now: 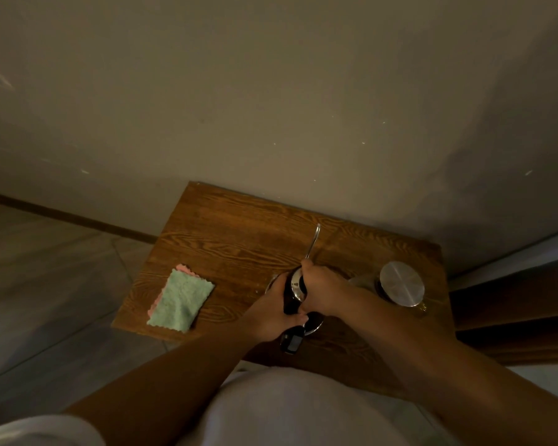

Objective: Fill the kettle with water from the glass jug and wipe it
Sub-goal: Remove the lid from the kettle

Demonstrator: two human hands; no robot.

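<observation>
A small wooden table (pixel 226 233) stands against a plain wall (pixel 271 91). The room is dim.

The kettle (pixel 298 297) sits near the front of the table, a bit right of the middle. It is shiny metal with dark parts. Its thin spout (pixel 313 241) sticks out toward the wall. Its dark handle (pixel 291 341) points back at the person, over the front edge of the table.

Both hands are on the kettle. The left hand (pixel 271 312) wraps around the left side, fingers curled and closed on it, near where the handle starts. The right hand (pixel 324 288) is closed over the top and right side of the kettle. The hands hide much of the kettle, so one cannot tell if the lid is on or off.

The jug (pixel 400 284) stands just right of the kettle, near the right edge of the table. It has a round silver lid on top. The glass below it is hard to see in the low light. The right arm crosses in front of it. No hand touches the jug.

A cloth (pixel 181 300) lies flat near the left front corner of the table, well apart from the kettle. It is pale green, with a pink edge peeking out under it. Nobody touches it.

The person wears a white top (pixel 287 410).
</observation>
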